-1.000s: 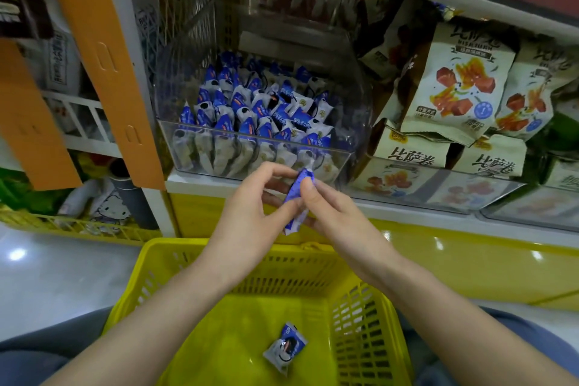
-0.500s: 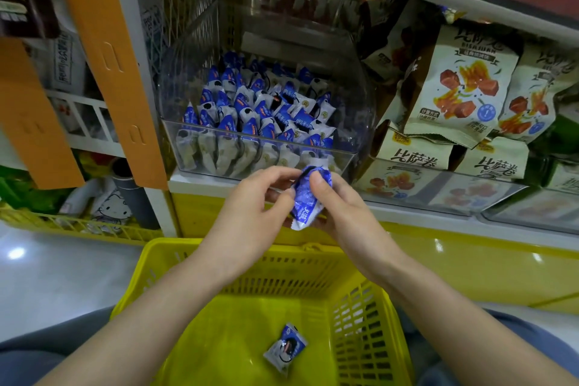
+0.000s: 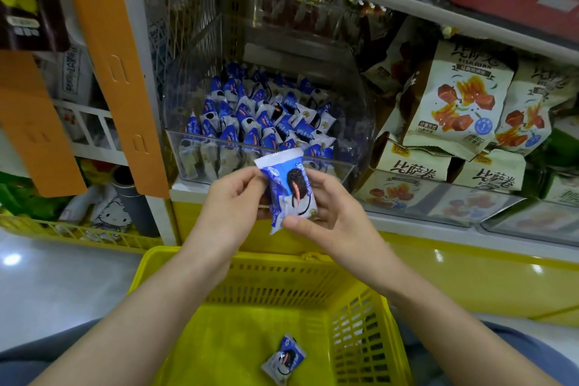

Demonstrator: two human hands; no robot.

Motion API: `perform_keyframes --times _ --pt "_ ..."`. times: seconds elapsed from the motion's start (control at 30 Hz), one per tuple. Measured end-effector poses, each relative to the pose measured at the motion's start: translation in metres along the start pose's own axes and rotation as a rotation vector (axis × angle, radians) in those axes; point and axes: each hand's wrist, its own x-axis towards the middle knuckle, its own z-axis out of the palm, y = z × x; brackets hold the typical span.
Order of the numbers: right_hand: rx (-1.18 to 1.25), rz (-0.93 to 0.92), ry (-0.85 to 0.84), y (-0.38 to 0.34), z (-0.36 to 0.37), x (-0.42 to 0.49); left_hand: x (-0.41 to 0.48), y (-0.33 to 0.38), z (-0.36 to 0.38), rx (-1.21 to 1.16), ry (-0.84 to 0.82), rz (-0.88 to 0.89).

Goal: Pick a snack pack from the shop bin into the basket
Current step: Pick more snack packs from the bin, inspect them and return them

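1. Snack pack (image 3: 289, 188): blue-and-white wrapper picturing a dark sandwich biscuit, lettering too blurred to read; held upright above the basket (image 3: 272, 282), in front of the clear bin (image 3: 354, 135).
2. Left hand (image 3: 232, 207) and right hand (image 3: 332, 213): each grip pinches one side of the pack.
3. Second pack (image 3: 283, 362): lies on the basket floor.
4. Shelf bags (image 3: 460, 97): printed "比萨卷" and "BISAJUAN".
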Motion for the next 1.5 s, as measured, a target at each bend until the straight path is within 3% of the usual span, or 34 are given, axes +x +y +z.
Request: perform_keyframes --times 0.17,0.27,0.47,0.6,0.73,0.8,1.0,1.17,1.3,1.5 --pt "-0.058 -0.084 0.248 0.000 -0.003 0.003 -0.003 0.003 0.007 -0.238 -0.095 -0.053" --pt "-0.151 -0.135 0.353 0.002 -0.003 0.003 -0.007 0.001 0.010 -0.192 -0.194 -0.028" --pt "-0.440 -0.345 0.442 0.003 0.003 -0.001 -0.010 -0.001 0.010 -0.204 -0.175 -0.012" --pt "-0.390 -0.407 0.392 0.000 0.007 -0.002 -0.008 0.002 0.005 -0.222 -0.167 0.038" --pt "-0.081 -0.283 0.325 -0.006 0.009 0.002 -0.004 0.007 0.004 -0.176 -0.137 0.059" --pt "-0.041 -0.260 0.291 -0.010 0.007 0.009 0.003 0.010 0.001 -0.125 -0.087 0.108" --pt "-0.374 -0.253 0.205 -0.041 -0.013 0.051 0.041 0.043 -0.020 0.074 -0.029 0.337" --pt "-0.723 -0.133 0.352 -0.059 -0.040 0.112 0.077 0.059 -0.052 0.135 -0.013 0.397" --pt "-1.026 0.085 0.312 -0.050 -0.045 0.153 0.089 0.055 -0.063 0.071 -0.066 0.412" --pt "-1.110 0.448 0.363 -0.015 -0.049 0.190 0.099 0.052 -0.073 0.034 -0.133 0.417"
